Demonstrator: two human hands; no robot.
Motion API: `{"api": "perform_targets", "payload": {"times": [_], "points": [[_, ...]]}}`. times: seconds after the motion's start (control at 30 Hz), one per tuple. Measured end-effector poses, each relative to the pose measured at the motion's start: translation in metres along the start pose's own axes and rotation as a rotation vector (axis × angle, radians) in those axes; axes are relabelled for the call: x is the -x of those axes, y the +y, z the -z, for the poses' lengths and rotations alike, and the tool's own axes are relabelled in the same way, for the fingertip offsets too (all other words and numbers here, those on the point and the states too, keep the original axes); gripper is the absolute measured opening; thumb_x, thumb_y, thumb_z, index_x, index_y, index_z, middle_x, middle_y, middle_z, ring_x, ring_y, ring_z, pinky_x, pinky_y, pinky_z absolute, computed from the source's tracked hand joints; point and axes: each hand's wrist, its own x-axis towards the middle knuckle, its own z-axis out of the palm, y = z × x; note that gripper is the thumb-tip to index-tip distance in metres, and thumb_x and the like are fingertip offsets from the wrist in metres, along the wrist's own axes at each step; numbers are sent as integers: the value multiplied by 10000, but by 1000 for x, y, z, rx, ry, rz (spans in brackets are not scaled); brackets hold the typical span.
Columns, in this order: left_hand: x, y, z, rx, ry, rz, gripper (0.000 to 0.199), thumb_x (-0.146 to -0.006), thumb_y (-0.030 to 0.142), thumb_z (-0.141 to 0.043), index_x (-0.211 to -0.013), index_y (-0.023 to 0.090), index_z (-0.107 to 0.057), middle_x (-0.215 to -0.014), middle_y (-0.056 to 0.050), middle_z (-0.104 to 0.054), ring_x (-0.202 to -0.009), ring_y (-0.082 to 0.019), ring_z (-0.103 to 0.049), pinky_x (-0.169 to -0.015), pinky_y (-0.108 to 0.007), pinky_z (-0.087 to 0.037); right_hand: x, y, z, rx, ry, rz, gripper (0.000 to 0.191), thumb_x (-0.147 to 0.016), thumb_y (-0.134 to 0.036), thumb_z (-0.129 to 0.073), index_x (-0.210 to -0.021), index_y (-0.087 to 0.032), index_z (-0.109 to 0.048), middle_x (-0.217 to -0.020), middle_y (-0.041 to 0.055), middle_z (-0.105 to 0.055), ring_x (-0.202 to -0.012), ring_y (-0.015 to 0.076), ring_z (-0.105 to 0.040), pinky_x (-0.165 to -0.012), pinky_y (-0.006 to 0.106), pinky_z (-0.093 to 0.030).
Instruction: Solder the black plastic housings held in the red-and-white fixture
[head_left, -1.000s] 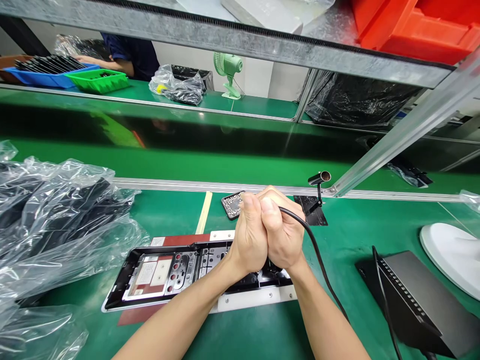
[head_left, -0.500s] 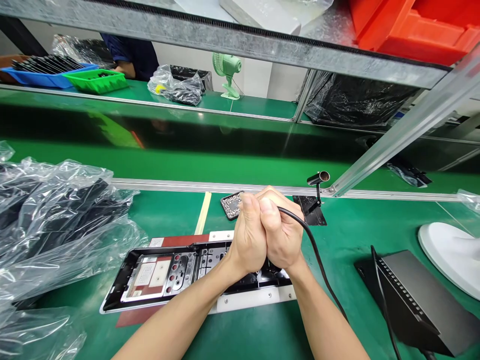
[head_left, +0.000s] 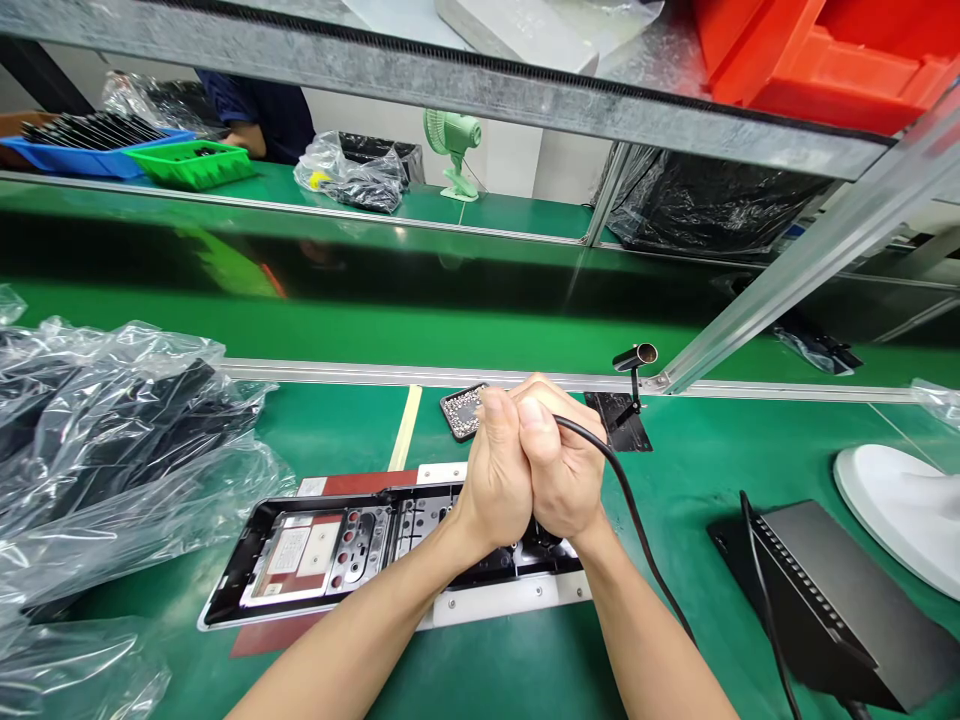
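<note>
My left hand (head_left: 496, 480) and my right hand (head_left: 564, 465) are closed side by side around an upright corded electric screwdriver, whose body is almost wholly hidden by the fingers. Its black cable (head_left: 626, 490) leaves the top of my right fist and curves down to the right. Beneath both fists lies a long black plastic housing (head_left: 217, 590) with a metal plate (head_left: 358, 548) inside. White fixture blocks (head_left: 495, 603) with screws border the housing. Just behind my left hand is a small black tray (head_left: 459, 412) of small metal screws.
Plastic-bagged black parts (head_left: 112, 450) cover the left side. To the right stand a tube-shaped holder (head_left: 635, 356) on a black base, a black metal box (head_left: 832, 600) and a white round base (head_left: 900, 510). A metal shelf (head_left: 450, 85) crosses overhead. Beyond, a person's arm (head_left: 247, 138) shows.
The view has shifted very slightly. My hands keep the same grip and place over the housing.
</note>
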Motion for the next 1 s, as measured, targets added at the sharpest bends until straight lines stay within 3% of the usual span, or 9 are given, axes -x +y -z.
{"api": "perform_targets", "payload": {"times": [0.33,0.7,1.0], "points": [[0,1,1,-3,6,8,585,-1053,583,-120,-711,233,-440,-688,-12,-468,-712,-167,-568,-753,-332,-558,-1,0,-1,-11,-1,25,406,-1009,-319,-481,-615,-232,-443,-637,6,-439,-646,166,-512,-611,352,-447],[3,-4,1,-18,37,17,546,-1056,576,-152,-713,239,-411,-694,-2,-464,-604,-145,-442,-690,-308,-540,0,0,-1,-10,3,7,419,-1009,-336,-481,-603,-235,-447,-631,8,-432,-650,171,-517,-620,360,-467],[2,-2,0,-10,39,20,559,-1049,594,-160,-688,244,-405,-661,1,-429,-608,-154,-470,-728,-328,-566,-1,0,0,-8,4,12,419,-1006,-358,-487,-605,-241,-458,-622,10,-452,-653,175,-530,-621,361,-476]]}}
